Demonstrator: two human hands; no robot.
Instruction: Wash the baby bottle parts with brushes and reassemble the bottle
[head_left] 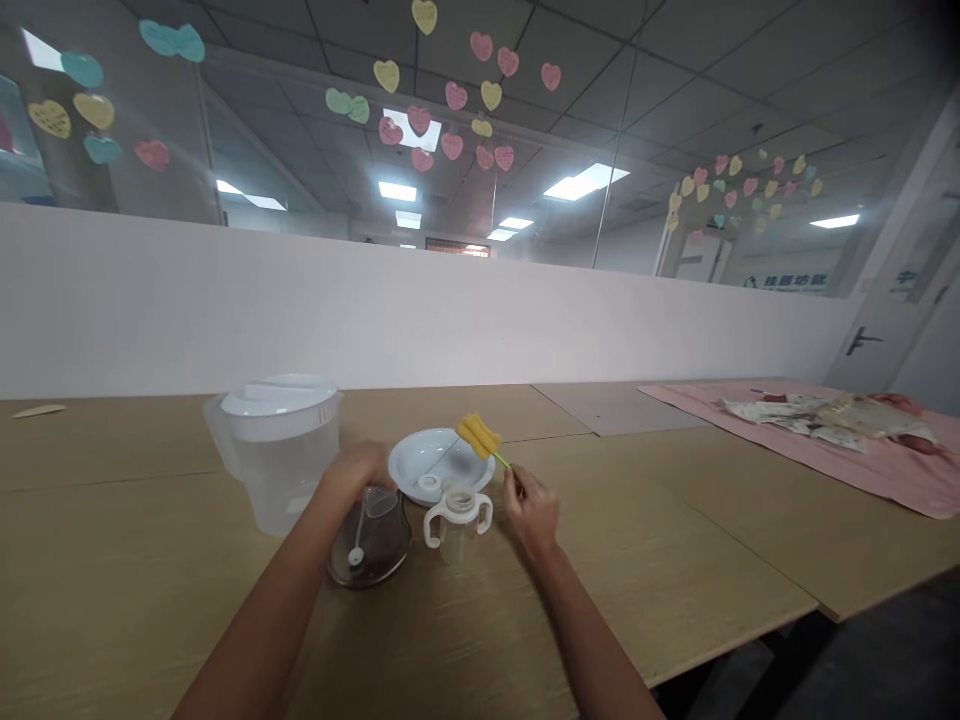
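A yellow sponge bottle brush (478,436) with a thin green handle is in my right hand (534,512), its head raised over the white plate's right side. My left hand (360,468) reaches over a dark see-through bowl (382,552), fingers bent down at a small clear cap-like piece (381,501). Below that piece, a straw with a white weighted end (355,556) shows against the bowl. Between my hands stands a clear baby cup (459,525), upright and without a lid, with two white handles. Behind it, the white plate (411,452) holds a small white ring-shaped part (429,484).
A large clear pitcher (281,470) with a white lid stands left of my left hand. At the far right, clothes (840,415) lie on a pink cloth (750,440). A low white wall (450,320) with glass above runs behind the wooden table (630,560).
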